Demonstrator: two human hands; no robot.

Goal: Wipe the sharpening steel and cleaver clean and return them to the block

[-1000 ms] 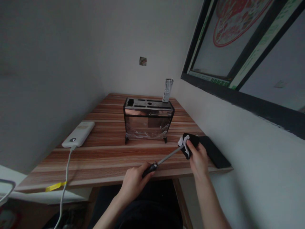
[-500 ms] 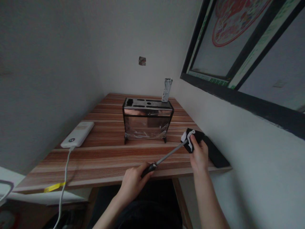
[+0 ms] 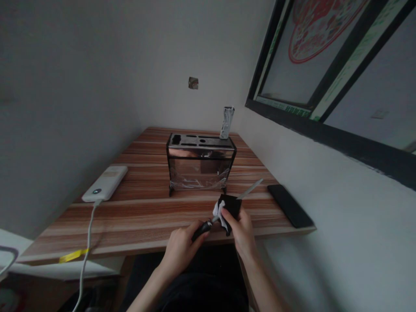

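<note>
My left hand (image 3: 184, 245) is closed around the black handle of a sharpening steel (image 3: 251, 189), whose grey rod points away to the upper right. My right hand (image 3: 242, 232) pinches a folded black and white cloth (image 3: 232, 205) around the rod close to the handle. The rod's far end sticks out beyond the cloth. Behind the hands stands a knife block (image 3: 201, 167) with a slotted metal top and clear plastic wrap around its lower part. A plastic-wrapped grey handle (image 3: 226, 123) rises from its right end.
A black phone (image 3: 290, 205) lies at the right edge of the wood-grain table (image 3: 136, 225). On the left rests a white power bank (image 3: 105, 183) with a white cable (image 3: 88, 242) hanging over the front edge, near yellow tape (image 3: 73, 255). Walls border the table; a dark-framed window (image 3: 325, 86) is at right.
My right hand has slid the cloth down the rod from its far end towards the handle, uncovering the tip and the phone. My left hand has stayed in place.
</note>
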